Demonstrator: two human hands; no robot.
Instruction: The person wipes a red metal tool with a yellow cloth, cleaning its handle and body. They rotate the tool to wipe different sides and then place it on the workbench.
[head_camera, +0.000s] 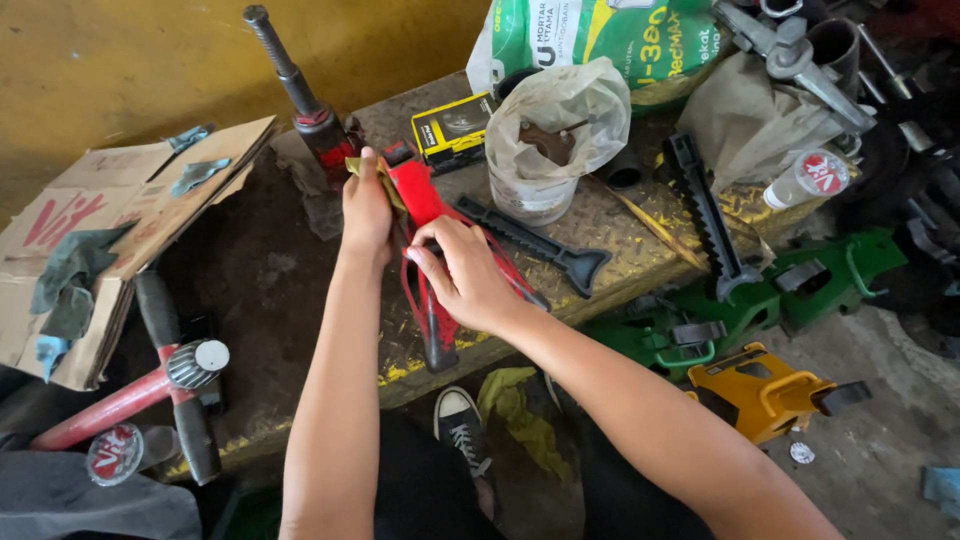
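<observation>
Left hand and right hand both have fingers clamped on the red scissor jack. Its folding arms could pinch them

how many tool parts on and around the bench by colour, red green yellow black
red: 3 - jack part held by the left hand and right hand, bottle jack, long handle
green: 1 - frame
yellow: 1 - jack body
black: 2 - toothed bars
total: 7
</observation>
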